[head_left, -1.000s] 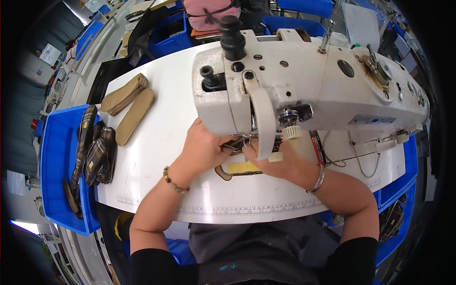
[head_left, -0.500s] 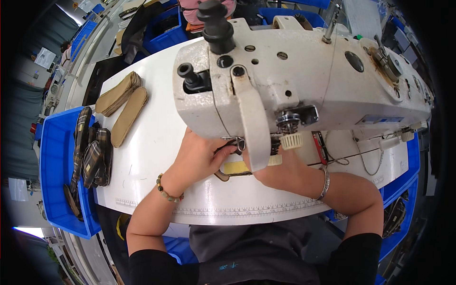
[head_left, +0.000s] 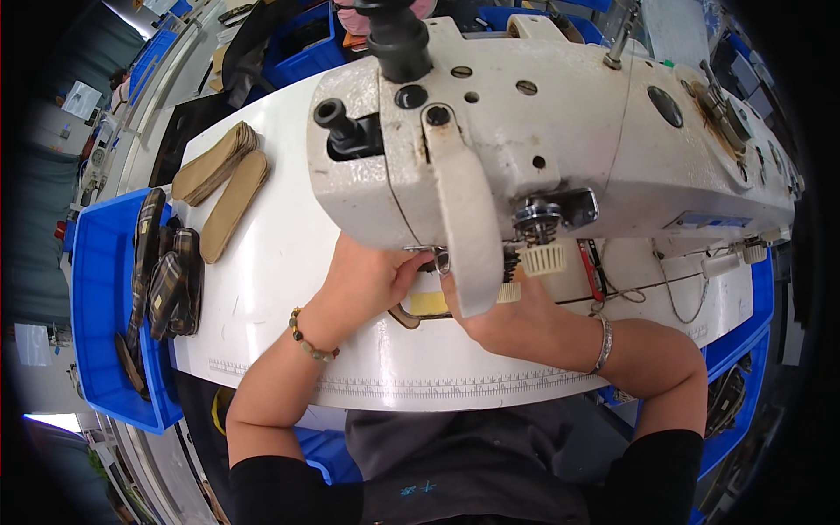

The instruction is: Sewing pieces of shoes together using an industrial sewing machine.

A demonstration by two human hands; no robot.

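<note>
A white sewing machine [head_left: 534, 114] stands over the work, its pale lever guard [head_left: 468, 227] hanging in front of the needle area. Under it lies a slipper piece with a tan sole edge, dark cloth and a yellow patch [head_left: 429, 304]. My left hand [head_left: 372, 276] is closed, pinching the dark cloth at the needle area from the left. From the right, my right hand [head_left: 512, 317] curls against the piece near the yellow patch; the guard covers most of its fingers. The needle tip itself is hidden.
Tan soles [head_left: 234, 207] lie stacked at the left on the white table [head_left: 289, 175]. Beside them, plaid slipper pieces [head_left: 175, 284] hang over a blue bin [head_left: 109, 306]. Red-handled snips [head_left: 594, 269] and a loose cord [head_left: 674, 302] lie right of the machine. A ruler strip [head_left: 420, 387] follows the near edge.
My left hand has shifted slightly up and left, still at the needle area. Less of the dark cloth and yellow patch shows. The whole view has also shifted a little.
</note>
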